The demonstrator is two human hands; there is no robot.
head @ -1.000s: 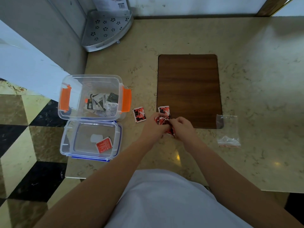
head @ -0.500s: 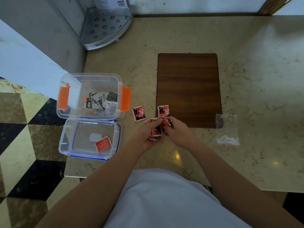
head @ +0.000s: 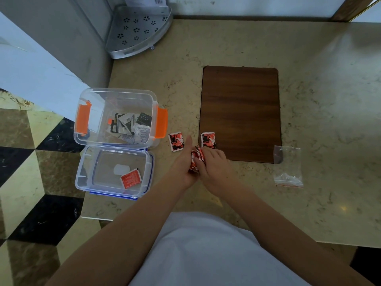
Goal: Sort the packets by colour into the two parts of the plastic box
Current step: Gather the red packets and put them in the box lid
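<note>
On the tabletop, a clear box with black and white packets is seen at the left, its lid below holding one red packet. A loose red packet lies just beside the left hand. A bunch of red packets is clamped between it and the right hand. Another packet rests on the wooden board; a plastic bag lies well to the right.

There is only 1 view, from a head-worn camera looking steeply down and forward over the person's white shirt and both forearms; the wide lens bows the edges; the marble surface fills most of the picture at arm's length; the checkered floor shows at left and the wall runs along the top.
</note>
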